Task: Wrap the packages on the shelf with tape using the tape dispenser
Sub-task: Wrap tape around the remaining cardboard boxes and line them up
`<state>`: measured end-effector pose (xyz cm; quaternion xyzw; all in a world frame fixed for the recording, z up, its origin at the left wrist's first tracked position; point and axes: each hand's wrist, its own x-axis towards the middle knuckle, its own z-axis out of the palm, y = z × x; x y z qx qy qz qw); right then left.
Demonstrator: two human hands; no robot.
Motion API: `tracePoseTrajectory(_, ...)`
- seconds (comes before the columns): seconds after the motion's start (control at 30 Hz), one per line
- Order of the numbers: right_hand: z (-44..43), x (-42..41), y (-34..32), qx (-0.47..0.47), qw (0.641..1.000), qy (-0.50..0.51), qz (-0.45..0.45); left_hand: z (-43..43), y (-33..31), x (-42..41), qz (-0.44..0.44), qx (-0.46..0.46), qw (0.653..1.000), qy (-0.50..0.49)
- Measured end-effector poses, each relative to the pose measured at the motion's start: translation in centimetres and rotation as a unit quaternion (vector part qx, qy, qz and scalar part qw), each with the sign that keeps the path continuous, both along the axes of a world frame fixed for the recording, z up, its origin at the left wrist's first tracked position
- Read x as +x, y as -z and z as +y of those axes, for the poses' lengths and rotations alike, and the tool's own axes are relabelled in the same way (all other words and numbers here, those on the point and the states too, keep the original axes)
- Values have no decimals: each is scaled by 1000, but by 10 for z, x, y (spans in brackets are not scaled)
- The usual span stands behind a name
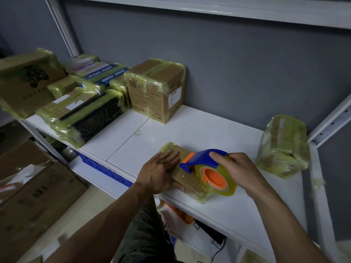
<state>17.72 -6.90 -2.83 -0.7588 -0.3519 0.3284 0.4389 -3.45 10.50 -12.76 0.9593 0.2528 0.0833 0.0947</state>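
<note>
A small flat cardboard package (187, 180), partly covered in yellowish clear tape, lies near the front edge of the white shelf (199, 130). My left hand (160, 171) presses flat on its left half, fingers straight, thumb at the near side. My right hand (240, 170) grips the tape dispenser (204, 164), blue with an orange hub and a roll of clear tape, which rests on the package's right half.
A taped cube box (157, 90) stands at the back centre. Several taped packages (76, 97) crowd the shelf's left end, and one taped bundle (284, 145) leans at the right by the steel upright (330, 118). Cardboard boxes (32, 196) sit on the floor at the left.
</note>
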Motion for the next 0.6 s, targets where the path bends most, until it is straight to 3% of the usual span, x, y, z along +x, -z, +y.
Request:
tracePoseTrajectory(0.33, -14, -8, 3, -30, 999, -10, 4, 19, -5, -9, 18, -27, 999, 42)
tracePoseTrajectory(0.47, -14, -10, 6, -28, 1000, 5, 10, 12, -6, -5, 73, 27, 996, 35)
tracePoseTrajectory(0.6, -15, -10, 9, -24, 999, 16, 35, -9, 1, 6, 50, -6, 998, 45)
